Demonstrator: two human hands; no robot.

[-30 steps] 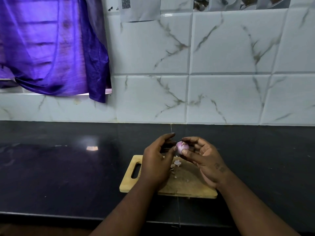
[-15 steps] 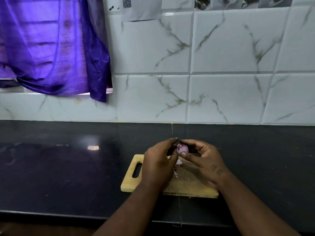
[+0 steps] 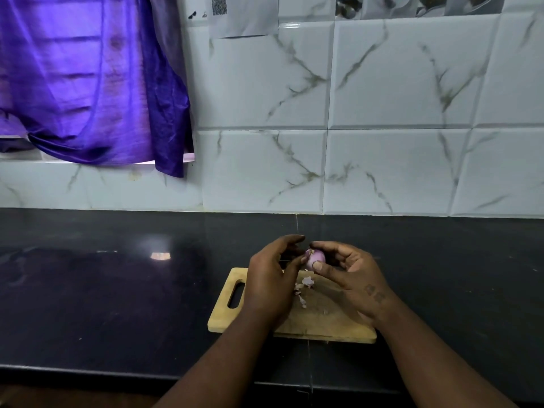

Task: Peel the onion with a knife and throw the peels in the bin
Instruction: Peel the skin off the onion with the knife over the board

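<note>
we hold the onion [image 3: 315, 257] pinched in our right hand [image 3: 350, 275], thumb on its near face and forefinger curled over its far side. it sits right at those fingertips, lifted above the far edge of the cutting board [image 3: 323, 328]. its long axis runs roughly across us, and the ragged, paler end points away from the right palm toward our left hand [image 3: 270, 278].

the left fingers are curled in just beside that end, the thumb tip at or touching it. we cannot tell whether they pinch a flap of skin or grip the knife; something dark shows under them, too hidden to name.

we judge that the next pull depends on this: the loose end faces the left fingertips, so the skin should strip toward the left hand while the right steadies. a few peels [image 3: 307, 281] lie on the board below the fingers, between both hands. no bin is in view.
</note>
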